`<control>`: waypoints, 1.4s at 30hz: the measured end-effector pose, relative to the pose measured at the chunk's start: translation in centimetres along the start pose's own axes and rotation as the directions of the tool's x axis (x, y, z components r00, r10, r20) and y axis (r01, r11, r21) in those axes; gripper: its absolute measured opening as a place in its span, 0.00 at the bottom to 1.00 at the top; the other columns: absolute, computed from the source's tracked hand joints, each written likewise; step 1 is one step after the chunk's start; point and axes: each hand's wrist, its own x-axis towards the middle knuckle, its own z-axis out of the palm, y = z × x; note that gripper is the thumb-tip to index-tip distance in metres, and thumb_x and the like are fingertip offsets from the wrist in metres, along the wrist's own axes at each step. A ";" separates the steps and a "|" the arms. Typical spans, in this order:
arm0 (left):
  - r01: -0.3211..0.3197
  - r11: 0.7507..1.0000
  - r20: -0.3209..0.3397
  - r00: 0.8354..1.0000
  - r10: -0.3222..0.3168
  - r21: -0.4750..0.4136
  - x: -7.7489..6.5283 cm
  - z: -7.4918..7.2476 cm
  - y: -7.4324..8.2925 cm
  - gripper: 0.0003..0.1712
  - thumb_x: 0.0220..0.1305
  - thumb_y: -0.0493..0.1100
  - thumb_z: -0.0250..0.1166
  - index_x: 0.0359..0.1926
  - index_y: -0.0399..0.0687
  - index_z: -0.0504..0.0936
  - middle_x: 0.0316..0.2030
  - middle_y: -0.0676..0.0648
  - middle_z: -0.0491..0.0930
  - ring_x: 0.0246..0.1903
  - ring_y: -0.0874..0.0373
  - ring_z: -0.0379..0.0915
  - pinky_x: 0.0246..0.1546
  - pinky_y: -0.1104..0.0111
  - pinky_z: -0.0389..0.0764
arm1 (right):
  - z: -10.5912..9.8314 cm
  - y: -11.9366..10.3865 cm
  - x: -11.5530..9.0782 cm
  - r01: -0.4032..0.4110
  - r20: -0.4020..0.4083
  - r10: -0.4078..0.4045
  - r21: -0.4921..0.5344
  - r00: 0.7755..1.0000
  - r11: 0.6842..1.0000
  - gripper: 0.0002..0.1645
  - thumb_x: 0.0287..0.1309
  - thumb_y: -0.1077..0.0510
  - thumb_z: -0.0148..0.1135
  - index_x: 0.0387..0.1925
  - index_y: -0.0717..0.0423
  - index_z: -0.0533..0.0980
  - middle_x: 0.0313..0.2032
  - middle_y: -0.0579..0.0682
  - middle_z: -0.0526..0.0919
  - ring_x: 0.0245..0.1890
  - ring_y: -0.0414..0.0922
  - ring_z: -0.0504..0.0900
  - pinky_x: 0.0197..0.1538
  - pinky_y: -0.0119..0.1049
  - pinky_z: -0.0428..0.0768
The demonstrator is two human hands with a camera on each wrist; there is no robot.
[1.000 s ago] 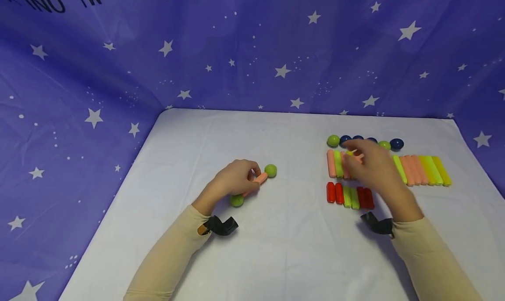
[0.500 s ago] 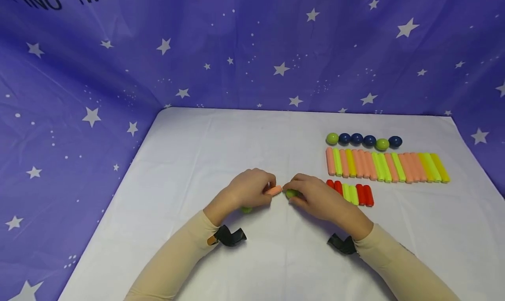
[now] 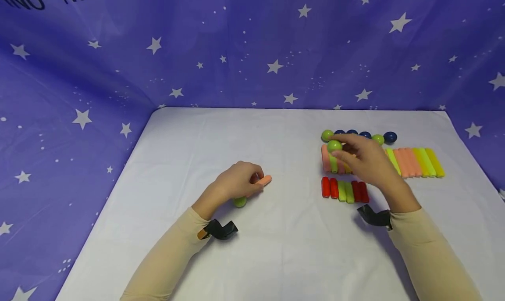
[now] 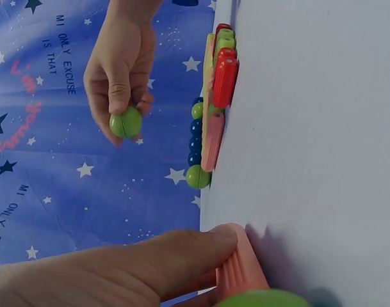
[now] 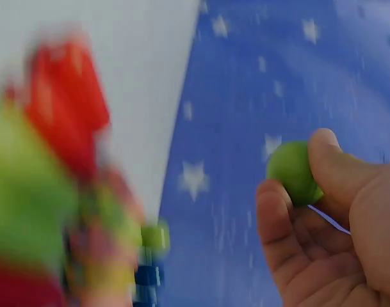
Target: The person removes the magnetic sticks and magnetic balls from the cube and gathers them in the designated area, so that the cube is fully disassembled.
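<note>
My left hand (image 3: 238,180) pinches a salmon-pink ridged stick (image 3: 265,180) between thumb and fingers, low over the white table. A green ball (image 3: 240,202) sits at the stick's near end, partly behind the hand; the left wrist view shows this ball (image 4: 265,299) right against the stick. The stick's far end is bare. My right hand (image 3: 367,158) holds another green ball (image 3: 334,146) between thumb and fingertips, raised over the row of long sticks. In the right wrist view that ball (image 5: 294,173) is gripped with the palm side showing.
At the right lies a row of long pink, yellow and lime sticks (image 3: 414,163), partly hidden by the right hand. Behind it runs a row of blue and green balls (image 3: 390,137). Shorter red and lime sticks (image 3: 342,191) lie nearer. A starry purple cloth (image 3: 252,46) hangs behind the table.
The right hand came from the sticks to the pink stick's far end, then went back right with the green ball from that end. The left hand kept its grip, shifting slightly.
</note>
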 end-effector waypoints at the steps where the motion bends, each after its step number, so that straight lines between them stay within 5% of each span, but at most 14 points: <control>1: 0.003 1.000 0.000 1.000 -0.003 0.001 0.0 -0.1 0.0 0.11 0.61 0.47 0.68 0.42 0.49 0.83 0.20 0.54 0.77 0.22 0.61 0.72 0.26 0.68 0.73 | -0.8 0.9 0.0 -0.039 -0.039 0.039 -0.012 0.999 0.999 0.25 0.63 0.52 0.65 0.60 0.53 0.75 0.41 0.51 0.83 0.36 0.47 0.80 0.35 0.29 0.76; 4: -0.011 0.999 -0.016 1.000 0.011 0.033 0.1 -0.1 -0.1 0.09 0.61 0.46 0.68 0.41 0.51 0.83 0.23 0.56 0.78 0.24 0.61 0.72 0.28 0.68 0.73 | -3.0 3.8 -0.2 -0.159 -0.142 0.149 -0.056 0.978 0.986 0.26 0.66 0.50 0.60 0.63 0.54 0.73 0.48 0.57 0.81 0.40 0.53 0.80 0.37 0.29 0.73; 7: -0.058 0.990 -0.062 0.996 0.066 0.126 0.3 0.0 -0.1 0.07 0.63 0.48 0.67 0.38 0.52 0.85 0.27 0.57 0.79 0.26 0.61 0.71 0.31 0.67 0.74 | -5.1 6.9 -0.2 -0.305 -0.188 0.287 -0.075 0.939 0.949 0.29 0.70 0.47 0.55 0.67 0.54 0.69 0.56 0.62 0.74 0.47 0.60 0.77 0.44 0.45 0.77; 10: -0.099 0.961 -0.112 0.985 0.131 0.257 0.4 0.0 0.1 0.06 0.64 0.47 0.67 0.36 0.52 0.86 0.28 0.57 0.79 0.28 0.60 0.71 0.35 0.66 0.74 | -7.0 9.9 0.1 -0.421 -0.170 0.403 -0.083 0.899 0.903 0.33 0.71 0.44 0.49 0.69 0.57 0.65 0.61 0.67 0.66 0.53 0.66 0.72 0.50 0.62 0.72; 13: -0.126 0.937 -0.149 0.972 0.182 0.325 0.2 -0.1 0.2 0.07 0.64 0.48 0.68 0.35 0.50 0.87 0.27 0.55 0.79 0.28 0.59 0.72 0.37 0.64 0.74 | -8.4 12.5 0.5 -0.491 -0.109 0.481 -0.117 0.870 0.863 0.37 0.71 0.40 0.45 0.70 0.61 0.63 0.61 0.71 0.64 0.55 0.69 0.67 0.50 0.66 0.70; 20: -0.154 0.926 -0.200 0.952 0.233 0.345 0.1 -0.1 -0.2 0.13 0.63 0.53 0.66 0.34 0.50 0.87 0.26 0.53 0.78 0.27 0.55 0.73 0.35 0.61 0.75 | -9.0 16.3 1.2 -0.516 -0.003 0.528 -0.216 0.849 0.829 0.36 0.71 0.44 0.49 0.65 0.69 0.65 0.55 0.73 0.67 0.52 0.70 0.66 0.50 0.66 0.69; 28: -0.097 0.911 -0.213 0.957 0.196 0.400 0.3 0.0 -0.1 0.13 0.63 0.56 0.64 0.33 0.54 0.86 0.27 0.55 0.77 0.28 0.54 0.70 0.34 0.61 0.70 | -8.6 18.5 2.3 -0.475 0.061 0.513 -0.295 0.856 0.829 0.28 0.69 0.54 0.52 0.61 0.72 0.66 0.54 0.75 0.68 0.52 0.72 0.65 0.55 0.69 0.63; 35: -0.084 0.882 -0.233 0.949 0.213 0.463 0.5 -0.2 -0.3 0.14 0.62 0.57 0.64 0.30 0.55 0.84 0.26 0.56 0.74 0.29 0.54 0.67 0.38 0.61 0.66 | -8.3 18.4 2.4 -0.568 0.088 0.606 -0.265 0.791 0.779 0.30 0.69 0.55 0.51 0.66 0.68 0.62 0.57 0.73 0.64 0.53 0.71 0.63 0.56 0.70 0.62; 42: -0.041 0.810 -0.223 0.952 0.209 0.585 0.4 -0.5 -1.1 0.02 0.60 0.47 0.69 0.32 0.57 0.84 0.32 0.58 0.77 0.36 0.55 0.69 0.50 0.56 0.62 | -8.6 17.8 2.1 -0.531 0.060 0.567 -0.282 0.821 0.799 0.32 0.68 0.56 0.50 0.67 0.69 0.59 0.59 0.75 0.63 0.55 0.74 0.61 0.56 0.70 0.61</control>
